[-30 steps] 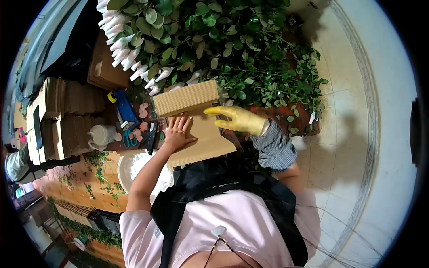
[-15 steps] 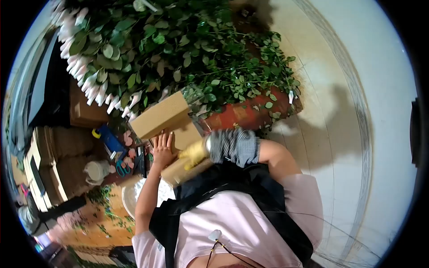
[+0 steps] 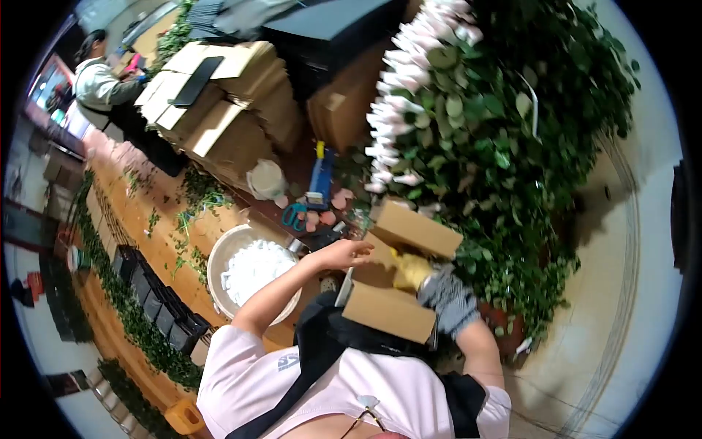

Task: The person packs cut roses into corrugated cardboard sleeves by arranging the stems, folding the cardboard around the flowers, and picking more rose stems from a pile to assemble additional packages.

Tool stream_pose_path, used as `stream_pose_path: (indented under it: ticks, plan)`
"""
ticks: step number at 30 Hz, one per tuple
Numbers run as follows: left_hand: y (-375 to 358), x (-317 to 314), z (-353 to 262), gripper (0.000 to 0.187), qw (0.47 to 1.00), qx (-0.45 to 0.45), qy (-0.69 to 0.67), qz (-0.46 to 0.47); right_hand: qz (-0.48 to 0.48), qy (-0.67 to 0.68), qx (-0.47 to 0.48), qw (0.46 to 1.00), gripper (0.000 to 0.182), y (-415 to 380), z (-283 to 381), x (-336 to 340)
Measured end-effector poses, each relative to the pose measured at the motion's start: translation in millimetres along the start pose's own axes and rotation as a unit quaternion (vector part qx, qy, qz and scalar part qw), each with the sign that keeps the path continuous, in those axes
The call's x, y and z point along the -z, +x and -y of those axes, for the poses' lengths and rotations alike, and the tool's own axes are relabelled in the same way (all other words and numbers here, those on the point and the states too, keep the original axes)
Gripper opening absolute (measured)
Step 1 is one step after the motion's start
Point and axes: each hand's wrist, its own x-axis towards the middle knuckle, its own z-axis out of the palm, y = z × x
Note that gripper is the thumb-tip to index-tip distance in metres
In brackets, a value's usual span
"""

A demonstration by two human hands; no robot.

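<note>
Head view shows folded cardboard (image 3: 389, 312) beneath the right hand (image 3: 412, 271), its gloved fingers slightly apart.

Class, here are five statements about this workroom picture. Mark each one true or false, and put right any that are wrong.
1. The person's right hand wears a yellow glove. True.
2. The left hand wears a matching glove. False: the left hand is bare.
3. The white basin is filled with green leaves. False: it holds a heap of small white pieces.
4. A flat black object lies on top of the stacked cardboard. True.
5. The teal-handled scissors lie inside the basin. False: they lie outside it, near some pink pieces.
</note>
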Motion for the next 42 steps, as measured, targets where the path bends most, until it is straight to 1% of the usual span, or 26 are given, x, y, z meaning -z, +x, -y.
stream_pose_path:
  ticks: [1,2,4,5,6,7,8,9,10,12,14,16,18,19,20,22,24,26,28,32,35,36,38,39,40,42]
  plan:
    - [-24.7,29.4,-14.5,0.039,0.999,-0.016,-0.017,-0.049,0.069,-0.097,-0.044,0.992,0.099,-7.6,21.8,12.4]
    - [-44.0,61.9,-29.3,0.03,0.994,-0.041,0.021,-0.103,0.055,-0.125,-0.046,0.99,0.108,-16.9,30.9,13.7]
    - [-90.2,131.6,-60.6,0.03,0.942,-0.034,0.137,-0.305,-0.003,-0.192,-0.056,0.98,0.111,-21.6,38.5,7.0]
    - [-106.5,162.6,-60.7,0.031,0.872,-0.014,0.21,-0.441,-0.004,-0.197,-0.051,0.979,0.111,-17.5,37.1,6.8]
    - [-122.3,203.5,-60.1,0.028,0.795,-0.018,0.31,-0.521,0.028,-0.167,-0.061,0.984,0.111,-14.6,33.8,4.7]
    - [-132.6,241.5,-52.7,0.027,0.724,0.096,0.375,-0.571,0.059,-0.133,-0.073,0.987,0.112,-13.3,33.1,2.9]
    - [-145.4,264.2,-58.1,0.025,0.652,0.153,0.44,-0.598,0.058,-0.132,-0.075,0.987,0.112,-13.8,34.6,2.0]
    - [-154.0,281.7,-67.3,0.028,0.65,0.213,0.434,-0.586,0.047,-0.143,-0.077,0.986,0.111,-14.7,35.1,1.9]
    - [-161.8,299.1,-55.4,0.036,0.691,0.192,0.385,-0.581,0.036,-0.153,-0.081,0.984,0.111,-15.2,34.7,2.9]
    - [-162.2,327.1,-29.0,0.05,0.768,0.294,0.331,-0.463,0.024,-0.134,-0.063,0.989,0.11,-16.8,30.6,3.5]
    - [-160.0,324.5,-20.5,0.056,0.779,0.207,0.363,-0.467,0.007,-0.099,-0.067,0.993,0.108,-18.1,23.2,-2.0]
    - [-157.7,326.4,-17.4,0.056,0.772,0.207,0.403,-0.446,-0.002,-0.083,-0.013,0.996,0.109,-15.1,12.9,-11.0]
    - [-153.4,333.4,-14.8,0.059,0.771,0.21,0.419,-0.431,-0.007,-0.059,-0.01,0.998,0.109,-17.5,10.3,-14.0]
    - [-152.9,338.7,-3.1,0.06,0.754,0.217,0.429,-0.448,-0.04,-0.027,0.024,0.999,0.112,-13.9,-0.3,-25.0]
    - [-150.3,340.7,4.0,0.062,0.735,0.223,0.439,-0.467,-0.054,-0.018,-0.002,0.998,0.112,-16.6,-2.9,-26.7]
    - [-147.3,332.3,-3.0,0.063,0.717,0.227,0.455,-0.477,-0.036,-0.01,0.027,0.999,0.117,-17.4,-1.9,-29.2]
    - [-148.5,336.0,6.3,0.061,0.711,0.246,0.483,-0.449,-0.057,-0.009,0.017,0.998,0.117,-19.2,1.0,-32.6]
    - [-140.0,298.4,-50.1,0.055,0.633,0.363,0.518,-0.447,-0.075,-0.028,0.033,0.996,0.118,-16.0,1.8,-29.7]
    - [-139.6,298.0,-35.1,0.05,0.604,0.335,0.577,-0.436,-0.055,-0.052,0.008,0.997,0.119,-17.3,9.9,-17.1]
    - [-139.9,299.7,-30.3,0.043,0.659,0.339,0.487,-0.462,-0.044,-0.051,-0.005,0.998,0.114,-13.5,15.7,-27.2]
    - [-149.9,321.0,-19.9,0.039,0.732,0.305,0.43,-0.432,-0.051,-0.054,-0.019,0.997,0.106,-9.8,15.9,-28.9]
    - [-149.5,324.1,-24.9,0.039,0.729,0.306,0.433,-0.432,-0.054,-0.05,-0.021,0.997,0.105,-9.2,14.3,-29.2]
    - [-151.3,325.3,-31.8,0.031,0.769,0.264,0.422,-0.4,-0.058,-0.044,-0.016,0.997,0.104,-8.3,12.6,-31.4]
    - [-149.5,324.0,-33.2,0.025,0.763,0.271,0.427,-0.402,-0.058,-0.04,-0.014,0.997,0.103,-7.1,11.8,-32.9]
    - [-155.8,336.1,-6.5,0.026,0.77,0.203,0.43,-0.426,-0.061,-0.036,-0.013,0.997,0.103,-6.4,10.8,-33.3]
    - [-163.9,347.0,12.1,0.044,0.778,0.164,0.415,-0.441,-0.065,-0.028,-0.012,0.997,0.101,-4.2,9.9,-36.0]
